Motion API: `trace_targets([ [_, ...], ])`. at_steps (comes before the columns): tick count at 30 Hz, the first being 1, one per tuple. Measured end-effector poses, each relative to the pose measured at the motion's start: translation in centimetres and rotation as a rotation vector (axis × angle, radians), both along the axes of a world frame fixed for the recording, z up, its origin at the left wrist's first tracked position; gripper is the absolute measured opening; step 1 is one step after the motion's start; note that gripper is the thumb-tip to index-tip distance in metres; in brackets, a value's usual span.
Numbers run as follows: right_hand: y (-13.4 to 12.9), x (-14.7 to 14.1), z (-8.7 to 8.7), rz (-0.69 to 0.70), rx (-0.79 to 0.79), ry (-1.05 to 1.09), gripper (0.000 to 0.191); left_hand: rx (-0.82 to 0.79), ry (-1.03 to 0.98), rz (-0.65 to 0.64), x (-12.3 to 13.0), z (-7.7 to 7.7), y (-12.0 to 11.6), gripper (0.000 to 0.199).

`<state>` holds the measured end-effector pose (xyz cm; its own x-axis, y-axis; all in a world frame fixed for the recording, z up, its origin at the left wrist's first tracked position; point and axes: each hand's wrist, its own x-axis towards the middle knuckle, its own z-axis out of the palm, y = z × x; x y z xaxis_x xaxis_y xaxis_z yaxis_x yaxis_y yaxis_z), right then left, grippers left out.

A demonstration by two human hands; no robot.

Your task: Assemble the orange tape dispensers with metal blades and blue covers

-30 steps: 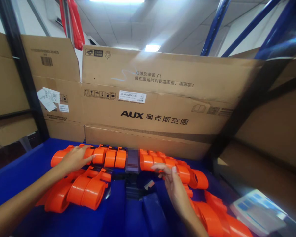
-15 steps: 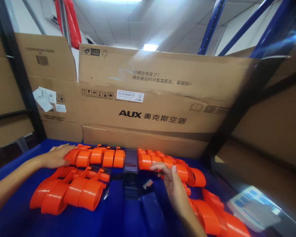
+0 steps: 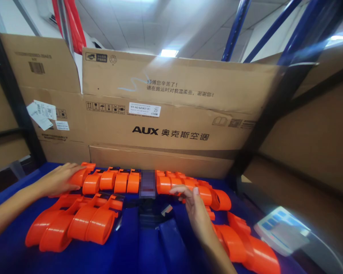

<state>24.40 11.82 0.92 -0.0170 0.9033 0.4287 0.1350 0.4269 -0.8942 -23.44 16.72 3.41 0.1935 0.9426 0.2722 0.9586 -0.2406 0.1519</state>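
Note:
My left hand (image 3: 60, 179) is closed around the leftmost orange tape dispenser (image 3: 79, 175) in the back row, its fingers partly hidden behind the plastic. My right hand (image 3: 193, 205) hovers by the right half of that row, fingers loosely bent and thumb apart, with nothing visible in it. The nearest orange dispensers (image 3: 188, 184) lie just behind its fingertips; whether they touch, I cannot tell. Several more orange dispensers (image 3: 100, 224) lie in a group at front left, and others (image 3: 231, 243) are partly covered by my right forearm.
A blue surface (image 3: 128, 255) lies under everything. Behind it stands a cardboard panel (image 3: 111, 129) between dark rack posts (image 3: 257, 129). A pale device with buttons (image 3: 282, 230), blurred, sits at the right. A blurred-out dark rectangle (image 3: 147, 184) interrupts the back row.
The view has shifted slightly right. My left hand has lifted the end dispenser a little and drawn it away from its neighbour. My right hand stays in nearly the same place.

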Motion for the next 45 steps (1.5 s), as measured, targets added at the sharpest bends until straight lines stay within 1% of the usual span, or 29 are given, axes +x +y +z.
trace_targets([
  [3,-0.2,-0.1,0.2,0.006,0.004,-0.008,0.075,0.068,0.007,-0.006,-0.3,1.5,-0.1,0.059],
  [6,-0.4,-0.3,0.4,0.023,0.008,-0.015,0.076,0.147,0.010,-0.017,0.6,3.9,-0.9,0.068],
  [9,-0.6,-0.5,0.5,0.024,0.021,-0.035,0.076,0.304,0.010,-0.074,3.4,6.3,-2.5,0.060],
  [11,-0.6,-0.6,0.4,0.014,0.027,-0.049,0.069,0.366,-0.057,-0.167,6.3,7.0,-3.9,0.054],
  [12,-0.6,-0.7,0.4,0.021,0.022,-0.050,0.062,0.375,-0.100,-0.211,7.9,6.9,-4.8,0.054],
  [13,-0.6,-0.8,0.3,0.037,0.009,-0.044,0.054,0.361,-0.140,-0.252,9.6,6.6,-5.7,0.057],
  [15,-0.6,-1.1,0.2,0.080,-0.028,-0.007,0.041,0.306,-0.194,-0.336,13.2,5.2,-7.6,0.069],
  [16,-0.6,-1.3,0.1,0.100,-0.048,0.024,0.039,0.275,-0.218,-0.383,14.9,4.2,-8.5,0.072],
  [18,-0.5,-1.6,-0.1,0.127,-0.084,0.092,0.045,0.249,-0.240,-0.508,18.1,2.1,-10.1,0.079],
  [19,-0.4,-1.7,-0.3,0.135,-0.101,0.122,0.047,0.217,-0.236,-0.545,19.6,1.0,-10.8,0.083],
  [21,-0.3,-1.7,-0.5,0.148,-0.149,0.159,0.046,0.206,-0.255,-0.626,21.8,-0.6,-11.6,0.088],
  [23,-0.1,-1.6,-0.7,0.144,-0.198,0.174,0.043,0.189,-0.282,-0.704,23.2,-1.5,-11.8,0.090],
  [25,0.1,-1.5,-1.0,0.129,-0.235,0.188,0.044,0.130,-0.297,-0.757,23.9,-1.9,-11.5,0.089],
  [28,0.2,-1.4,-1.2,0.097,-0.255,0.221,0.044,-0.041,-0.353,-0.789,23.9,-2.2,-10.8,0.087],
  [29,0.2,-1.4,-1.3,0.085,-0.256,0.229,0.044,-0.106,-0.419,-0.787,23.9,-2.3,-10.5,0.089],
  [31,0.2,-1.4,-1.3,0.065,-0.255,0.239,0.046,-0.208,-0.649,-0.736,24.4,-2.6,-9.8,0.092],
  [32,0.2,-1.4,-1.2,0.061,-0.254,0.238,0.047,-0.242,-0.802,-0.679,24.8,-2.8,-9.4,0.089],
  [34,0.1,-1.6,-1.1,0.068,-0.249,0.219,0.048,-0.313,-1.114,-0.503,26.2,-3.1,-8.3,0.068],
  [35,0.1,-1.7,-1.0,0.074,-0.242,0.198,0.048,-0.399,-1.240,-0.445,26.9,-3.2,-7.8,0.063],
  [36,0.0,-1.8,-1.0,0.077,-0.228,0.165,0.047,-0.490,-1.349,-0.417,27.6,-3.2,-7.2,0.061],
  [37,0.0,-1.8,-0.9,0.069,-0.207,0.124,0.047,-0.534,-1.431,-0.398,28.1,-3.3,-6.7,0.060],
  [38,0.0,-1.7,-0.8,0.047,-0.176,0.074,0.046,-0.536,-1.499,-0.382,28.5,-3.3,-6.3,0.058],
  [41,0.1,-0.9,-0.4,-0.099,-0.005,-0.168,0.039,-0.456,-1.639,-0.304,28.4,-3.9,-5.6,0.053],
  [43,0.3,0.0,-0.2,-0.221,0.145,-0.445,0.029,-0.415,-1.709,-0.230,27.7,-4.4,-5.5,0.053],
  [45,0.3,0.7,-0.1,-0.297,0.247,-0.768,0.021,-0.387,-1.773,-0.160,27.0,-5.1,-5.6,0.052],
])
